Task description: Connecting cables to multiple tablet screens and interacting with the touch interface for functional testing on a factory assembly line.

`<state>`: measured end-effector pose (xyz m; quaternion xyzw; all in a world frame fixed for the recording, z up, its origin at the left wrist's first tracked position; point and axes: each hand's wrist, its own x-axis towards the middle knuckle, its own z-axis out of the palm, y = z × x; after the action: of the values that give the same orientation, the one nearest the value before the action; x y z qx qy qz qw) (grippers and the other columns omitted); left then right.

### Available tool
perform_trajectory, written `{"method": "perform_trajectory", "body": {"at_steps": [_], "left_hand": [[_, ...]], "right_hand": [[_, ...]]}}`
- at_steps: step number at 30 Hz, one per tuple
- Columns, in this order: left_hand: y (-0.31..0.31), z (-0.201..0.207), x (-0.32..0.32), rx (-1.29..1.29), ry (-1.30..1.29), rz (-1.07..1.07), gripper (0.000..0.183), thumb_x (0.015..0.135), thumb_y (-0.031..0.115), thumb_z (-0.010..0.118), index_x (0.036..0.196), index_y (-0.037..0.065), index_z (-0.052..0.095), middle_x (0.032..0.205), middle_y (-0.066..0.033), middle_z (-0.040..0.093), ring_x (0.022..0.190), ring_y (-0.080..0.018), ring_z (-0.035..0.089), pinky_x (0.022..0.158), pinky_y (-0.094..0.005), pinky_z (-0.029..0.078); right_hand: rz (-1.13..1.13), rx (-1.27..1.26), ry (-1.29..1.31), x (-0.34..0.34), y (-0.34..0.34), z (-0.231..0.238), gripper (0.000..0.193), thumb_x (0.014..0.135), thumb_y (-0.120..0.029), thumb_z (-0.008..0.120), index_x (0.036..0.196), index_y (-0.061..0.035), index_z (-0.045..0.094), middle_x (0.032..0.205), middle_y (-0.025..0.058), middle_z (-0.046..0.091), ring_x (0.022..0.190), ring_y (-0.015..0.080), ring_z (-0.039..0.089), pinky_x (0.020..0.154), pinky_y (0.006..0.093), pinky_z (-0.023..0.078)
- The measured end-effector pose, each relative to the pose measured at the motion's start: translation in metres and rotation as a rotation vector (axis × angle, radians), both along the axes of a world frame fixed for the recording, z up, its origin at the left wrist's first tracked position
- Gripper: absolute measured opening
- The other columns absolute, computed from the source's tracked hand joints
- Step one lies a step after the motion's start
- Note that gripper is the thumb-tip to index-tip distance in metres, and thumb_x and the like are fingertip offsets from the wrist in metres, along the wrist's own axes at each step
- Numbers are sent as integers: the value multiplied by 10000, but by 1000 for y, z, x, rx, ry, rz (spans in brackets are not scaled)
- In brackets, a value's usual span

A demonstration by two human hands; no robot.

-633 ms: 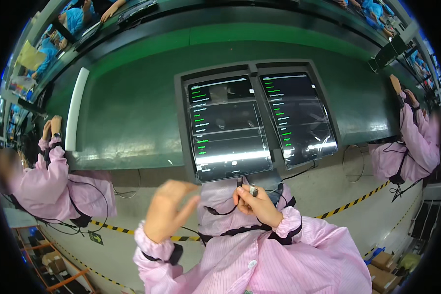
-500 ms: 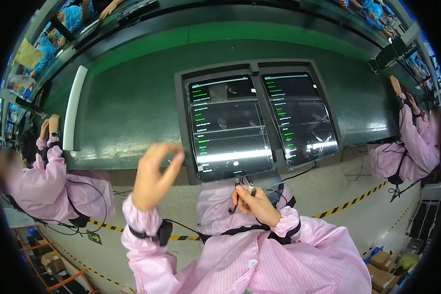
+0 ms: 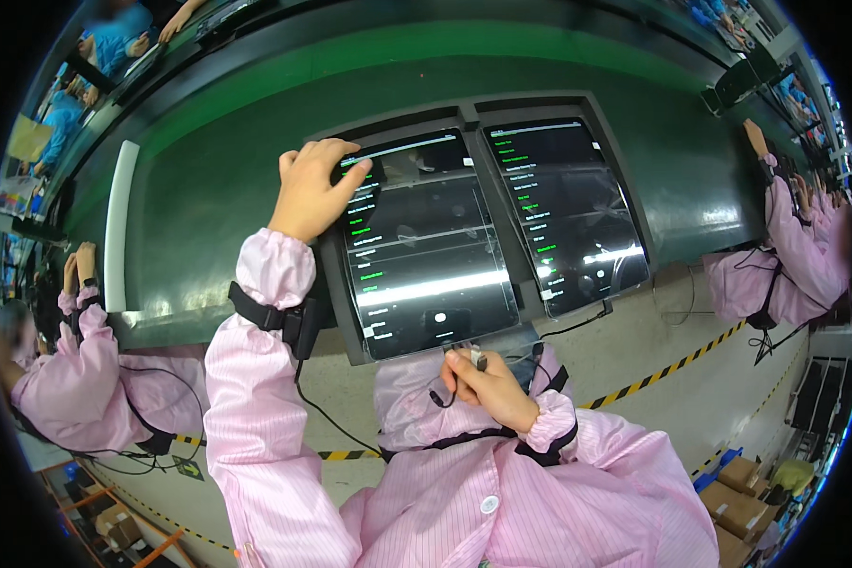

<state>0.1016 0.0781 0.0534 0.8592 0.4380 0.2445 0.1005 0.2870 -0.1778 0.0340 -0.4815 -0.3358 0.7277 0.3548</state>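
Two dark tablets lie side by side in a grey frame (image 3: 526, 110), with lines of green and white text on their lit screens. At the upper left corner of the left tablet (image 3: 426, 256), my left hand (image 3: 314, 189) has its thumb and fingers apart; whether it touches the screen I cannot tell. My right hand (image 3: 495, 390) is closed at that tablet's near edge, pinching a dark cable plug (image 3: 448, 350). Part of the cable (image 3: 437, 398) loops below the fingers. The right tablet (image 3: 570, 218) has a black cable plugged in at its near edge.
The frame rests on a green bench (image 3: 227, 208). A long white strip (image 3: 121, 227) lies to its left. Co-workers in pink sleeves sit on both sides, and others in blue work across the bench. Cardboard boxes (image 3: 736, 502) stand on the floor at the lower right.
My left hand has moved away from me, up to the left tablet's far left corner. My right hand keeps its pinch at the near edge. The whole view has shifted slightly.
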Motion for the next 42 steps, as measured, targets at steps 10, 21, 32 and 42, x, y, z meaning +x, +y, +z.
{"method": "perform_trajectory", "body": {"at_steps": [10,21,32,42], "left_hand": [[-38,8,-9,-184,-150,-92,538,849,237,602,1330,69,429,1334,-129,445,1273,-282,385,1053,-403,255],[-175,-11,-18,-677,-742,230,771,761,91,613,1424,-8,231,1364,-156,364,1233,-262,385,1048,-364,286],[-182,-11,-6,-629,-816,325,700,776,40,499,1422,-14,233,1378,-148,355,1253,-255,366,1050,-347,283],[-174,-15,-11,-614,-772,407,547,861,133,419,1381,-14,333,1359,-155,396,1225,-241,393,1047,-334,268]], "right_hand": [[48,-8,-40,22,2,26,384,990,-330,426,845,-27,610,567,-32,494,466,36,379,448,189,281],[-362,766,-1035,95,-13,56,302,943,-284,379,834,-30,501,1081,95,654,1150,288,473,1053,496,218],[-232,736,-1132,101,-7,53,131,870,-163,475,801,-57,507,1169,57,628,1219,257,430,1080,514,131],[-335,854,-1040,105,-12,64,191,845,-146,453,918,-25,582,1080,72,657,1117,278,516,1057,526,197]]}}
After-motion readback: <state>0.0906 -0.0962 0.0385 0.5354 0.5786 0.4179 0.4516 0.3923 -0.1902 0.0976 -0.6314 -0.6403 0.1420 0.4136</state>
